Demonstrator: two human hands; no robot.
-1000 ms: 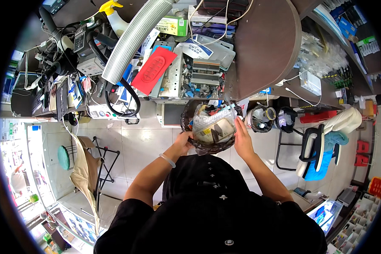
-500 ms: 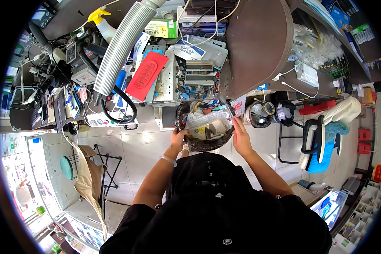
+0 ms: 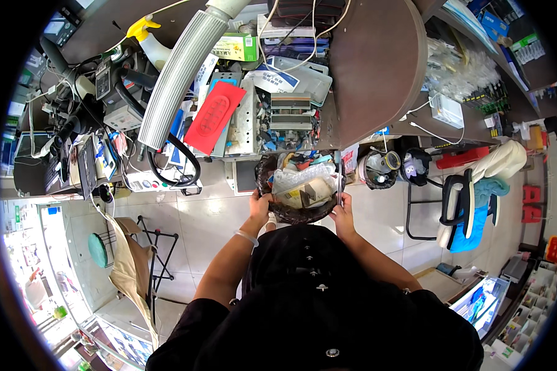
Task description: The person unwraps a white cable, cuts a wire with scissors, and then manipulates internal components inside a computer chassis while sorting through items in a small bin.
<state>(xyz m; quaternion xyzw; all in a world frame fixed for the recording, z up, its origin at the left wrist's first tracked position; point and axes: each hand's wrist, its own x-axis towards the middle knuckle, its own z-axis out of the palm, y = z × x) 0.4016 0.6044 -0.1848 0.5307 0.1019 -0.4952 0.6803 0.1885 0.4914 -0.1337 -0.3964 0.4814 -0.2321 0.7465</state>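
Observation:
A round bin (image 3: 300,217) lined with a dark plastic bag sits below the desk's front edge, filled with crumpled clear plastic (image 3: 300,175), a beige flat item (image 3: 306,191) and small colourful scraps. My left hand (image 3: 260,204) is closed on the left side of the bin's rim, with a pale band on the wrist. My right hand (image 3: 343,210) is closed at the right side of the rim, beside a narrow pale strip that stands along that edge; its fingertips are partly hidden.
The cluttered desk (image 3: 374,68) holds a red panel (image 3: 213,117) and a ribbed hose (image 3: 176,80). Right of my bin stand two smaller bins (image 3: 380,170), (image 3: 414,168) and a chair (image 3: 461,207); at left are a folding chair (image 3: 130,260) and green stool (image 3: 98,250).
My right hand has moved down along the rim toward me, its fingers now curled in. The bin sits slightly farther left in view than a second ago.

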